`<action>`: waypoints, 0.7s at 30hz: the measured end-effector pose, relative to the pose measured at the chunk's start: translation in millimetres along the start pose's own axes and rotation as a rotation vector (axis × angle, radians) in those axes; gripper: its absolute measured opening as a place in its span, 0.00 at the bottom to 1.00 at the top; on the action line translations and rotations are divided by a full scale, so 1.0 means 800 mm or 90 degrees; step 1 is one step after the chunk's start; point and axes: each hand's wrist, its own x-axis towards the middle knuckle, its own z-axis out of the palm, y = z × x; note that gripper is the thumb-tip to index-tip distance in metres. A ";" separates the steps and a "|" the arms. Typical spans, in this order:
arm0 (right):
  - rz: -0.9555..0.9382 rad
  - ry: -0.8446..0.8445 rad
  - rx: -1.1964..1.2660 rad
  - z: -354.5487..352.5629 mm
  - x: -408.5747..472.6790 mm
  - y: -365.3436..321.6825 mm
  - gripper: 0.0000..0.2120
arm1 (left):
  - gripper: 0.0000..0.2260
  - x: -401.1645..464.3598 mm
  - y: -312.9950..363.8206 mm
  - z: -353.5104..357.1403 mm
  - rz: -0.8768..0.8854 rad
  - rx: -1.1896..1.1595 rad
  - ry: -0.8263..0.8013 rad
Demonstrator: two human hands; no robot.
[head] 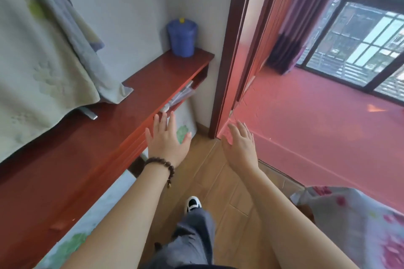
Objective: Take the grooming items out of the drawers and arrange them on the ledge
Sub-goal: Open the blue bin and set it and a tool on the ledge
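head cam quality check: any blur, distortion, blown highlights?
Head view: strong wide-angle bending, the door frame and red ledge curve. Daylight from the window is bright but not fully blown; sheen on the pink floor. Soft motion blur on the blue container, left hand and right hand. Drawer contents too smeared to identify.

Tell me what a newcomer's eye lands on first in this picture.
Two open hands reach forward at centre: the left hand, with a bead bracelet on its wrist, beside the front edge of the red ledge, the right hand over the wood floor by the doorway. A blue lidded container stands at the ledge's far end in the corner, and a pale cloth drapes onto the ledge at left.
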 end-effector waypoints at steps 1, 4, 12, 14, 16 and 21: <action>-0.006 -0.005 -0.002 0.002 0.037 -0.006 0.24 | 0.33 0.032 0.003 0.000 -0.005 -0.007 0.001; -0.037 -0.016 -0.029 0.002 0.145 -0.027 0.24 | 0.33 0.127 0.013 -0.006 -0.017 -0.011 0.014; -0.085 -0.016 -0.017 0.000 0.342 -0.070 0.24 | 0.33 0.317 0.038 -0.020 -0.052 -0.029 0.055; -0.099 -0.027 -0.013 0.003 0.386 -0.075 0.24 | 0.33 0.353 0.043 -0.017 -0.063 -0.031 0.062; -0.110 -0.035 -0.004 0.006 0.433 -0.080 0.24 | 0.33 0.387 0.047 -0.013 -0.075 -0.034 0.074; -0.178 -0.033 -0.008 0.014 0.550 -0.090 0.24 | 0.32 0.470 0.060 -0.002 -0.114 -0.026 0.094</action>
